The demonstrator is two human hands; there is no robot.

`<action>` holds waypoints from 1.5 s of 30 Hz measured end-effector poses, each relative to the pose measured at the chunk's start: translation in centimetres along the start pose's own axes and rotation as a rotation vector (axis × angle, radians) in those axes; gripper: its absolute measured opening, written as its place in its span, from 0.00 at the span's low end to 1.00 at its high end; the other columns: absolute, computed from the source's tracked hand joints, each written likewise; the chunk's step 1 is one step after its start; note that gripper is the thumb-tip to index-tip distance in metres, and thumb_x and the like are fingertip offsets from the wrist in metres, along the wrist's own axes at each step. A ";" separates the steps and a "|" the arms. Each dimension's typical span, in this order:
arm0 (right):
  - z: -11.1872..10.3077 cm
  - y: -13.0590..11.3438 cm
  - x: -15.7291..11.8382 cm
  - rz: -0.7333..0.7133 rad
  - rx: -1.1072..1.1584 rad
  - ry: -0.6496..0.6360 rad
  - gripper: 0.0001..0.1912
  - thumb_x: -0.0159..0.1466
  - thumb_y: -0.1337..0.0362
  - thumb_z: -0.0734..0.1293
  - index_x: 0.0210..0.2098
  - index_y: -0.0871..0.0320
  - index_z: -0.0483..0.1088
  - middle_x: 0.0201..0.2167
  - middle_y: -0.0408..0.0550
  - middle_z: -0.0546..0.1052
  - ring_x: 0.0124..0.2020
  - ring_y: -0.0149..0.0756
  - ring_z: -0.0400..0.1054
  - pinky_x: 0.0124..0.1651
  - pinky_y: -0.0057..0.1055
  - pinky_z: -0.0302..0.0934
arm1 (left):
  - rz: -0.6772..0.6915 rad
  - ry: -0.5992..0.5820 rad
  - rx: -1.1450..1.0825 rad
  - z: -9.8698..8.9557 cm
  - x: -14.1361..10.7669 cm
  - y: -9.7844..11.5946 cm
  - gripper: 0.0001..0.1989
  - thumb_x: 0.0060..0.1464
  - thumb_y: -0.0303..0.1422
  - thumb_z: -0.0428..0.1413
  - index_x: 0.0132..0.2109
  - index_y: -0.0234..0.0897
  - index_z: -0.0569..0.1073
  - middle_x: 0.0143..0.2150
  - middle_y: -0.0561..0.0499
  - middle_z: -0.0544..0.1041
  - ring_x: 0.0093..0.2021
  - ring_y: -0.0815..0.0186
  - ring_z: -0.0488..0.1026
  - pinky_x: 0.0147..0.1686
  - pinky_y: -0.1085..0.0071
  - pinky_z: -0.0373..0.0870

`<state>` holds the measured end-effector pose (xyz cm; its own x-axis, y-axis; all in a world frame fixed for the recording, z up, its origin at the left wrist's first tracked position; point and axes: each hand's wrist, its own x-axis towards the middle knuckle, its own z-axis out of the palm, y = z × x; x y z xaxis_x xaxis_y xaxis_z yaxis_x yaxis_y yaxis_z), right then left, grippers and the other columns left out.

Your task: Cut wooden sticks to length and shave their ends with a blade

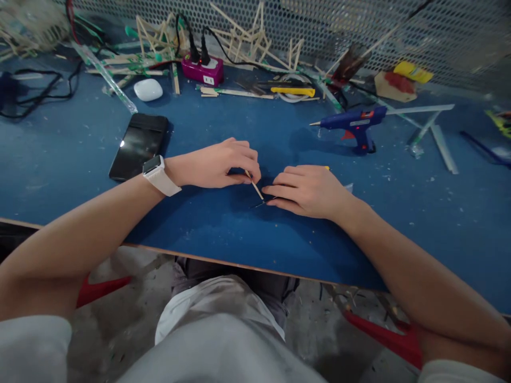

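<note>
My left hand (pixel 241 162) pinches a thin wooden stick (pixel 256 189) between thumb and fingers, slanting down toward the table. Opposite it, my right hand (pixel 305 190) is closed on a slim tool with a dark, blade-like tip (pixel 257 205). The tip meets the stick's lower end just above the blue tabletop. Most of that tool is hidden by the fingers, so its kind is not clear. A small yellow bit (pixel 327 168) shows behind the right hand; whether it belongs to the tool I cannot tell.
A blue glue gun (pixel 359 125) lies at right, a black phone (pixel 139 146) at left. Along the back are a white case (pixel 148 90), a purple power socket (pixel 203 70), a yellow-handled cutter (pixel 293 91) and stick frames (pixel 243 40) against a perforated metal panel (pixel 339 26).
</note>
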<state>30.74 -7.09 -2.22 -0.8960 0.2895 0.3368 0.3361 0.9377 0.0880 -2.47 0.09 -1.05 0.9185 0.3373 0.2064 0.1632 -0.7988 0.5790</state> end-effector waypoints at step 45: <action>-0.3 0.2 -0.3 0.210 -0.011 0.047 0.12 0.91 0.59 0.72 0.60 0.47 0.92 0.46 0.42 0.95 0.43 0.41 0.85 0.41 0.40 0.74 | -0.095 0.023 -0.018 0.7 0.5 0.9 0.12 0.84 0.41 0.62 0.51 0.49 0.91 0.48 0.48 0.90 0.54 0.51 0.81 0.68 0.50 0.74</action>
<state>31.19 -7.03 -2.06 -0.7918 0.4685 0.3918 0.5170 0.8557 0.0217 -1.61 -0.77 -0.96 0.8906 0.4228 0.1676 0.2429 -0.7538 0.6106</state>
